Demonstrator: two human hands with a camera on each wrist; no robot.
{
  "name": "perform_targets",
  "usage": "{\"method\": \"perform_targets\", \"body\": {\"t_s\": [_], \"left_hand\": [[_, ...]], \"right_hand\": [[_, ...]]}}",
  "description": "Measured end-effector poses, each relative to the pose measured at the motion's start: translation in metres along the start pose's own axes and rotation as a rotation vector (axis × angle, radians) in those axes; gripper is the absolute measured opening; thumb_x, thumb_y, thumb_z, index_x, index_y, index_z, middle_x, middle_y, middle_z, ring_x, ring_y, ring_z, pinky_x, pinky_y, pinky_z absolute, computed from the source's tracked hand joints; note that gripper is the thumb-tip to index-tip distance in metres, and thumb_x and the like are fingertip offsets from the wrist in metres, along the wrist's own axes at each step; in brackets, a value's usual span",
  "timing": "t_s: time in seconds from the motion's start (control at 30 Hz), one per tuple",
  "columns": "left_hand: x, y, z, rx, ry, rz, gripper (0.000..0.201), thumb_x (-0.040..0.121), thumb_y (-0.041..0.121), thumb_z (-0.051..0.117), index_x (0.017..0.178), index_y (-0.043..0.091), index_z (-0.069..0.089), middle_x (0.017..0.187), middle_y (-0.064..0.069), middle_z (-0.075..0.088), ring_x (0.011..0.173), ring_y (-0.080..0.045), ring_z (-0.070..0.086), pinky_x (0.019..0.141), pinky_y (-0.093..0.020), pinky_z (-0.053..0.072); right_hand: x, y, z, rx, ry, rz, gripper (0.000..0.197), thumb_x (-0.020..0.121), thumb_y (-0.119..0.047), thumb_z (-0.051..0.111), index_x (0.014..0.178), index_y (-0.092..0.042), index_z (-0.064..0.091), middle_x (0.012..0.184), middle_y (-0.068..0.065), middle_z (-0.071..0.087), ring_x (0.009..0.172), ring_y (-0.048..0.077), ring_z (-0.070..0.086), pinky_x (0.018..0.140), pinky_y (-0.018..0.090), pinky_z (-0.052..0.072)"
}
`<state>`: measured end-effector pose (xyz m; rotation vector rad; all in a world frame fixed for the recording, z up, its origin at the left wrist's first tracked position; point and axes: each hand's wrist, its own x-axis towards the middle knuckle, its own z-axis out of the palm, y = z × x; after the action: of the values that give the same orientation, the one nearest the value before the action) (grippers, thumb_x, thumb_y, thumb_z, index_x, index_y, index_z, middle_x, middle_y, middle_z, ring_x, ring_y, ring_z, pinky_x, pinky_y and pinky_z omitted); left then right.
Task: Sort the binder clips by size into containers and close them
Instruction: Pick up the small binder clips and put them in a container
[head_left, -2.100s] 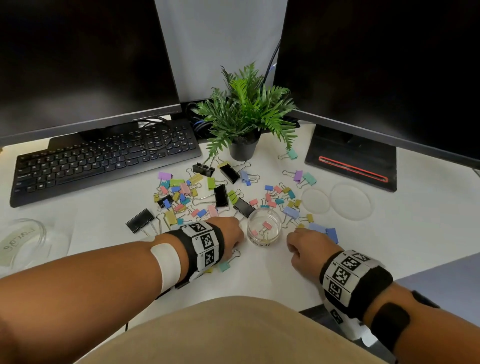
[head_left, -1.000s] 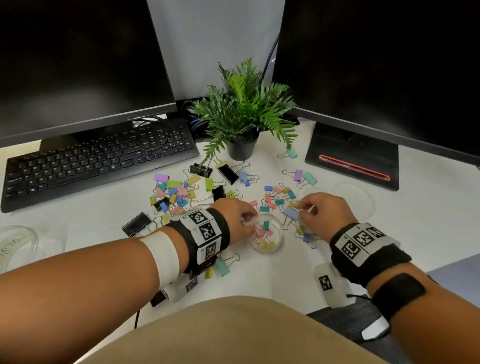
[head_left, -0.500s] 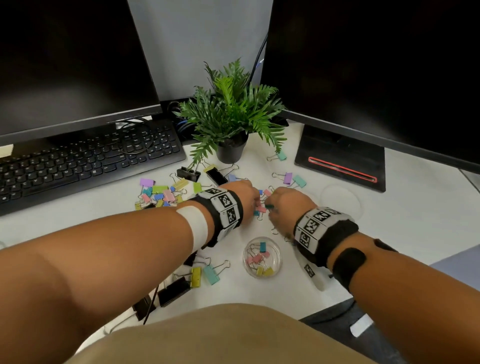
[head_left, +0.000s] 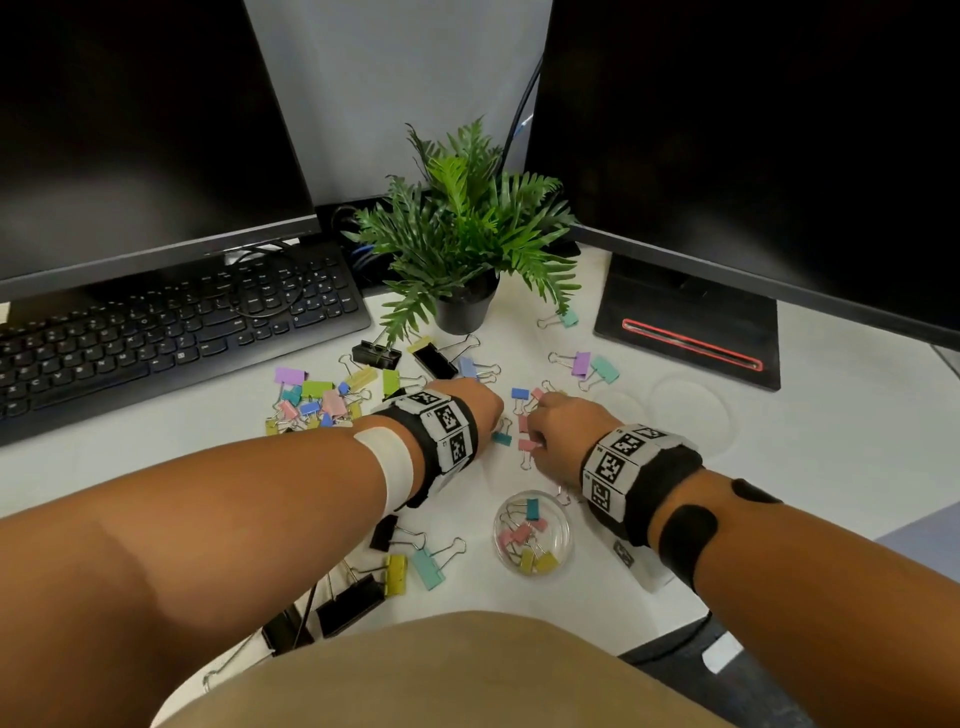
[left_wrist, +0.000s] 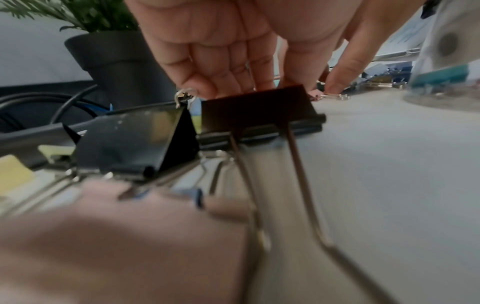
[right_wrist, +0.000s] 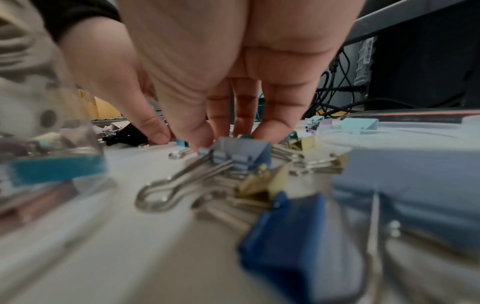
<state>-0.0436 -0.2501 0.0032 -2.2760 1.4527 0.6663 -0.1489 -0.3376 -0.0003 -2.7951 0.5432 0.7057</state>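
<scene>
Coloured and black binder clips lie scattered over the white desk. A small round clear container (head_left: 565, 535) near the front holds several small clips. Behind it, my left hand (head_left: 493, 415) and right hand (head_left: 543, 431) reach down side by side among small pink clips (head_left: 529, 445) and a teal clip (head_left: 501, 439). In the right wrist view my right hand (right_wrist: 233, 133) closes thumb and fingers on a small teal clip behind a grey-blue clip (right_wrist: 239, 152). The fingertips of my left hand (left_wrist: 233, 61) gather behind a large black clip (left_wrist: 259, 109), which hides them.
A keyboard (head_left: 171, 322) lies at the left and a potted plant (head_left: 462, 306) stands at the back between two monitors. Two clear lids (head_left: 691, 410) lie at the right near a black stand (head_left: 685, 322). Large black clips (head_left: 350, 605) sit at the desk's front edge.
Both hands left the container and moved forward to the small clips behind it. The container holds more clips than two seconds ago. Little has moved in the last half second.
</scene>
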Motion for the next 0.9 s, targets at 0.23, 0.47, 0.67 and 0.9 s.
{"method": "perform_targets", "body": {"t_s": [0.23, 0.47, 0.67, 0.9], "left_hand": [[-0.005, -0.005, 0.004, 0.017, 0.011, 0.058, 0.031, 0.086, 0.03, 0.057, 0.116, 0.022, 0.058, 0.112, -0.001, 0.061, 0.102, -0.022, 0.058, 0.083, -0.033, 0.049], [-0.007, -0.008, 0.005, 0.034, -0.03, 0.095, 0.035, 0.085, 0.02, 0.06, 0.12, 0.021, 0.058, 0.118, -0.004, 0.058, 0.106, -0.023, 0.057, 0.089, -0.032, 0.051], [-0.01, -0.008, 0.006, -0.004, -0.008, 0.074, 0.031, 0.09, 0.019, 0.055, 0.121, 0.016, 0.057, 0.121, -0.007, 0.057, 0.111, -0.025, 0.056, 0.09, -0.031, 0.047], [-0.023, -0.013, 0.009, -0.099, 0.039, 0.086, 0.018, 0.087, 0.016, 0.054, 0.104, 0.014, 0.058, 0.108, -0.006, 0.061, 0.1, -0.023, 0.057, 0.078, -0.029, 0.046]], "right_hand": [[0.002, 0.0, -0.004, -0.029, 0.032, 0.0, 0.007, 0.088, -0.022, 0.056, 0.093, -0.02, 0.053, 0.108, 0.003, 0.048, 0.103, 0.023, 0.054, 0.082, 0.029, 0.045], [0.0, 0.006, -0.003, 0.013, -0.022, -0.032, 0.038, 0.09, -0.031, 0.057, 0.127, -0.023, 0.051, 0.134, 0.004, 0.046, 0.122, 0.023, 0.047, 0.095, 0.033, 0.043], [-0.004, 0.0, 0.001, 0.145, 0.015, 0.066, 0.031, 0.087, -0.017, 0.059, 0.118, -0.018, 0.052, 0.12, 0.005, 0.054, 0.107, 0.022, 0.054, 0.088, 0.027, 0.044], [-0.007, -0.001, 0.006, 0.183, 0.038, 0.064, 0.016, 0.087, -0.014, 0.058, 0.093, -0.019, 0.044, 0.102, 0.006, 0.059, 0.083, 0.018, 0.05, 0.071, 0.024, 0.04]]}}
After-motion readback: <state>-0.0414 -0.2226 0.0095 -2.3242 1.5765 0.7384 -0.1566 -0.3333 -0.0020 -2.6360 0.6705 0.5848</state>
